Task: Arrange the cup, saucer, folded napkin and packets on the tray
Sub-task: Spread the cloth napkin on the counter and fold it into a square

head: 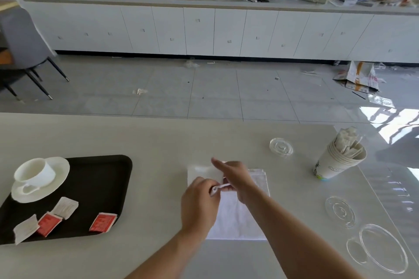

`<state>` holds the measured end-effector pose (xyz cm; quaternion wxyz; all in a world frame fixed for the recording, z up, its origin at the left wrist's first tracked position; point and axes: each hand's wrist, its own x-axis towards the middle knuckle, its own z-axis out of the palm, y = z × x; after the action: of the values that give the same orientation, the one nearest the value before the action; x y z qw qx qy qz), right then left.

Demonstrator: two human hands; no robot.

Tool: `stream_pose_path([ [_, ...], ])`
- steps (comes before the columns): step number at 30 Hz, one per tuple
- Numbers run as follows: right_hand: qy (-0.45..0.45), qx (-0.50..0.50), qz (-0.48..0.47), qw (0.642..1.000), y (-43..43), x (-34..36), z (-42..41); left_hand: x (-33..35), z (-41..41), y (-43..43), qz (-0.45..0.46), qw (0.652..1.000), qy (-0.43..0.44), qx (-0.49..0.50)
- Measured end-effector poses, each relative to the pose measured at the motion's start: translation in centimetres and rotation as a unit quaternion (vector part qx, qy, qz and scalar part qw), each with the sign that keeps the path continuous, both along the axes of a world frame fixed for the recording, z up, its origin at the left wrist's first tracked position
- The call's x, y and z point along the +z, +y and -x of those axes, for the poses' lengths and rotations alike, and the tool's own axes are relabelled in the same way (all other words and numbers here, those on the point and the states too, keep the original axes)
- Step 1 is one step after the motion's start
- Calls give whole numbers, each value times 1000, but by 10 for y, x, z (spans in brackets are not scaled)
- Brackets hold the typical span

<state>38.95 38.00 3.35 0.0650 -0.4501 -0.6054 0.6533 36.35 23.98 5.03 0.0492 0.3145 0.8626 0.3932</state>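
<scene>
1. Hands are working at lower centre of the frame, over a white napkin (pixel 238 217) that is lying flat on the pale counter (pixel 158 142).
2. Left hand (pixel 199 204) is pinching a raised fold of the napkin's edge, its grip closed on the cloth.
3. Right hand (pixel 235 179) is crossing over the napkin's upper part, forefinger pointing toward upper left; the other fingers are curling at the same fold, though whether that grip is actually holding the cloth I cannot tell.
4. Black tray (pixel 102 188) is sitting at lower left, well apart from the napkin.
5. White cup (pixel 36 172) is standing upright on its saucer (pixel 59 174) in the tray's upper left corner, handle facing the lower edge of the frame.
6. Packets are lying along the tray's lower edge: two red packets (pixel 103 222) and two white packets (pixel 64 207), the left red one tucked between the white pair.
7. Stack of paper cups (pixel 337 163), stuffed with paper, is standing at right, with clear plastic lids (pixel 281 147) scattered around it.
</scene>
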Motion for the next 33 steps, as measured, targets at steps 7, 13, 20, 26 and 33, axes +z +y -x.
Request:
stream_pose_path([
  [7,-36,-43,-136,989,47,-15,-34,-12,-51,26,24,989,74,-126],
  [13,-57,-74,-136,986,70,-38,-75,-32,-85,46,69,969,104,-213],
  [20,-138,-72,-159,975,72,-67,-94,-54,-93,52,74,955,100,-268],
  [26,-211,-18,-233,949,70,-73,-100,-68,-72,39,71,965,110,-226],
  [33,-209,31,-415,885,45,-85,-126,-103,-6,14,261,924,205,-192],
])
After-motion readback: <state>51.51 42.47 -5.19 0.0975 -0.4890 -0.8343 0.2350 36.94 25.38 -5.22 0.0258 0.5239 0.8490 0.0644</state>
